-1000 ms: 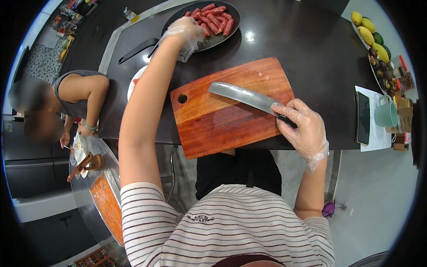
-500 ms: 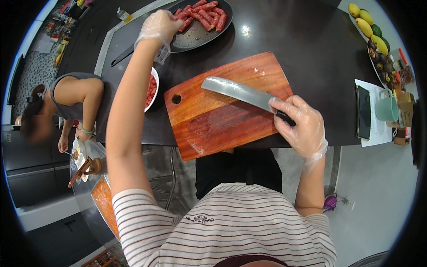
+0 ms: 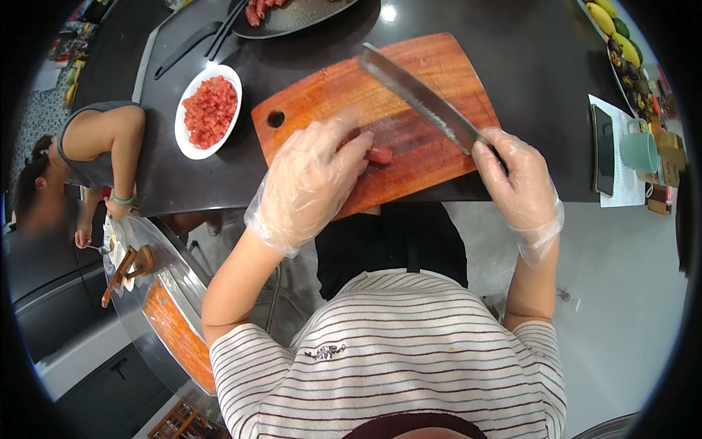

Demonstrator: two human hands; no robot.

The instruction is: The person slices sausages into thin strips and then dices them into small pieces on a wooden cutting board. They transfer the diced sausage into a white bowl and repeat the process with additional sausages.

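My left hand (image 3: 311,175), in a clear plastic glove, is curled with its fingers bent around a short, red, sausage-shaped piece of meat (image 3: 379,155); one end pokes out past my fingertips, over the middle of a rectangular, reddish-brown wooden cutting board (image 3: 314,102). My right hand (image 3: 519,179), gloved likewise, is closed around the black handle of a broad-bladed, silvery metal knife (image 3: 424,99). The blade slants up and leftward above the board, beyond the meat and apart from it; I cannot tell whether it touches the wood.

The board sits at the near edge of a dark, glossy bench (image 3: 541,95), its round hole toward the left. Left of it stands a white oval bowl (image 3: 196,152) of diced red meat (image 3: 210,110). Beyond, partly cut off, a black round frying pan (image 3: 314,20) holds red sausage-shaped pieces (image 3: 256,11).
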